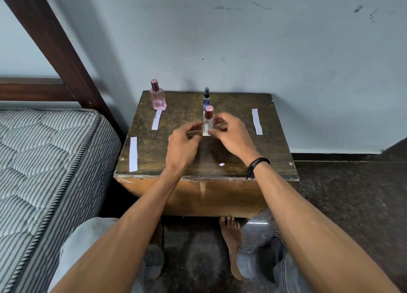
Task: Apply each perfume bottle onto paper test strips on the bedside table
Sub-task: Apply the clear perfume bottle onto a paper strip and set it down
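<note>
A clear perfume bottle (pixel 208 122) with a rose cap stands upright mid-table on the bedside table (pixel 176 160). My right hand (pixel 233 138) curls its fingertips round the bottle's right side. My left hand (pixel 182 143) is just left of it and seems to pinch the end of a paper strip (pixel 206 134) that lies at the bottle's foot. A pink bottle (pixel 157 97) stands at the back left and a slim blue bottle (pixel 206 95) at the back middle. Three more strips lie flat: one in front of the pink bottle (pixel 156 119), one at the left edge (pixel 133 154), one on the right (pixel 257 121).
A small paper scrap (pixel 221 164) lies near the table's front edge. A striped mattress (pixel 44 160) and dark bed frame (pixel 55 39) stand close on the left. The wall runs directly behind the table. My knees and a bare foot (pixel 231 237) are below the table front.
</note>
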The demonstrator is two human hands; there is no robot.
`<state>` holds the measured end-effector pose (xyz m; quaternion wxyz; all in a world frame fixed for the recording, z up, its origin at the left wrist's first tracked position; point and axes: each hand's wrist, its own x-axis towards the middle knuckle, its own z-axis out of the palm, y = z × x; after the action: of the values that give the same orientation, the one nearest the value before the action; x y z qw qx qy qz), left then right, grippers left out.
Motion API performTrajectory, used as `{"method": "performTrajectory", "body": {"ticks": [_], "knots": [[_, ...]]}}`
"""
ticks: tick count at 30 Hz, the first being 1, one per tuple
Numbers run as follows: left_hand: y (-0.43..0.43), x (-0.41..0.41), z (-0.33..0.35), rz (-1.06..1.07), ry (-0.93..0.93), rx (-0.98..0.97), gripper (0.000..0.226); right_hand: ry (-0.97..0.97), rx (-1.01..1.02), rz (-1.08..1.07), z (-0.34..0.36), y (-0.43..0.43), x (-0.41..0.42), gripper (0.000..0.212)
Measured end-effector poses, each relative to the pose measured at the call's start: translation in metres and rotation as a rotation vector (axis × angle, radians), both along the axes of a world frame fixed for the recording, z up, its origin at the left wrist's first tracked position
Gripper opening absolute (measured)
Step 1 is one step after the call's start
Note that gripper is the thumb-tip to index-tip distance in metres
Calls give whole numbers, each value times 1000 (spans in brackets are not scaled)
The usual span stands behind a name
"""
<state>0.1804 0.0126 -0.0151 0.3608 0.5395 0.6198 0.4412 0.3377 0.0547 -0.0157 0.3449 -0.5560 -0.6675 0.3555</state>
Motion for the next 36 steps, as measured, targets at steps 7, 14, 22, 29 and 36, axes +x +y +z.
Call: {"method": "performTrajectory", "body": {"ticks": [7,14,22,29,36], "knots": [[17,40,-7,-163,-5,14,50,17,11,-85,-3,15,43,30],[53,73,-9,-217,-46,29,50,50,80,-213,-5,39,69,30],[90,105,-9,-251,-85,6,53,89,102,-349,-15,71,95,31],[100,118,-17,-268,-111,-37,61,101,91,-373,-21,77,105,33],[97,123,-15,-306,-103,-49,63,123,99,-404,-26,78,105,32]]}}
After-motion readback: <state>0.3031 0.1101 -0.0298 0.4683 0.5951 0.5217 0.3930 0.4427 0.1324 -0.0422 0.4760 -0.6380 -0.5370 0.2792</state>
